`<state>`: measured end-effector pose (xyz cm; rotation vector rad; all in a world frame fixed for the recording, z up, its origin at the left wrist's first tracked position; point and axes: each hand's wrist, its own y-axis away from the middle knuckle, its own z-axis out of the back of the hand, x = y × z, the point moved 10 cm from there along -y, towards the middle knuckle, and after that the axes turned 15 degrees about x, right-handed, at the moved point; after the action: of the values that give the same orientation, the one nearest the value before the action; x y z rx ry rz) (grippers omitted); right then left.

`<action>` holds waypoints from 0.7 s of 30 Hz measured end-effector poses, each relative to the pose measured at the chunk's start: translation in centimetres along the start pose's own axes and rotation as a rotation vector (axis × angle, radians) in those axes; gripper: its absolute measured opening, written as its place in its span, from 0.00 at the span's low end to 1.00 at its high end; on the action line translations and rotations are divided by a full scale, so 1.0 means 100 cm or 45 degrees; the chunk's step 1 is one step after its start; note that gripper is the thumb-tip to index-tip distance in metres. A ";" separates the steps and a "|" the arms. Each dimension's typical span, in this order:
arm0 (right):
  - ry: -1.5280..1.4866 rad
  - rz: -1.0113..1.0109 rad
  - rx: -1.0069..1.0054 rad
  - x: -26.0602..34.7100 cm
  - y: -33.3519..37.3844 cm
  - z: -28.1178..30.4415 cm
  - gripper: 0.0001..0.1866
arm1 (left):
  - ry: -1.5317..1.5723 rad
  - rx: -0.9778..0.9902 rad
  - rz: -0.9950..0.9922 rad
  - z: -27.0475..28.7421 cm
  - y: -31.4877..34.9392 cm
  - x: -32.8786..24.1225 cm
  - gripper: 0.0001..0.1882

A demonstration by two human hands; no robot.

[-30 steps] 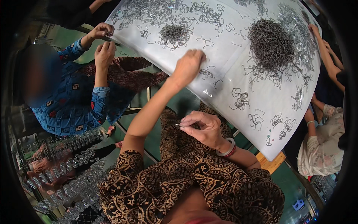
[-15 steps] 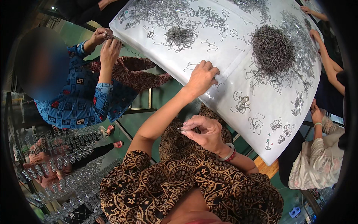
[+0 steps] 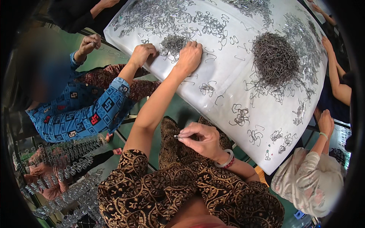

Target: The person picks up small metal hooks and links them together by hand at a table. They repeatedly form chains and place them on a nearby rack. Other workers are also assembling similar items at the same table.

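A: What changed? Left hand (image 3: 189,57) sat nearer the body half a second ago, on bare white sheet. Now it's stretched further out, fingers curled down onto the small pile of wire clips (image 3: 173,43). Reads as going for fresh clips.

B: Right hand?

A: Right hand (image 3: 201,140) hasn't moved off the lap, same pose as a second ago. Thumb and forefinger pressed together, pinching a thin bundle of wire clips (image 3: 178,136), tips sticking out toward the left arm.

B: Left hand open or closed?

A: Half-closed, knuckles up, fingertips on the pile; can't tell if it's got any pinched.

B: Around them?

A: White surface (image 3: 228,81) under and beyond the left hand, loose clips scattered all over. Big dark heap of clips (image 3: 275,59) well off to the right of the left hand. Co-worker's hand (image 3: 142,53), blue patterned sleeve, just left of it, at the same small pile. Another person's arm (image 3: 336,78) at the far right edge. Strings of finished clips (image 3: 72,150) hang far left of the lap.
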<state>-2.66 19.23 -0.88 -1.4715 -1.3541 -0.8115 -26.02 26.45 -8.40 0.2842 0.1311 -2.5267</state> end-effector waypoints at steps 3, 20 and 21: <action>0.046 0.068 -0.045 0.001 -0.006 -0.002 0.10 | 0.286 -0.089 0.046 0.026 0.023 0.006 0.08; -0.056 0.131 -0.373 -0.018 -0.015 0.016 0.14 | 0.788 -0.400 -0.069 0.140 0.247 -0.055 0.08; -0.020 0.124 -0.368 -0.016 -0.014 0.015 0.14 | 0.805 -0.446 -0.076 0.138 0.247 -0.057 0.08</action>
<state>-4.49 19.96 -2.55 -1.7558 -1.2019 -0.9641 -9.81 7.05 5.61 0.9296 0.8238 -2.3258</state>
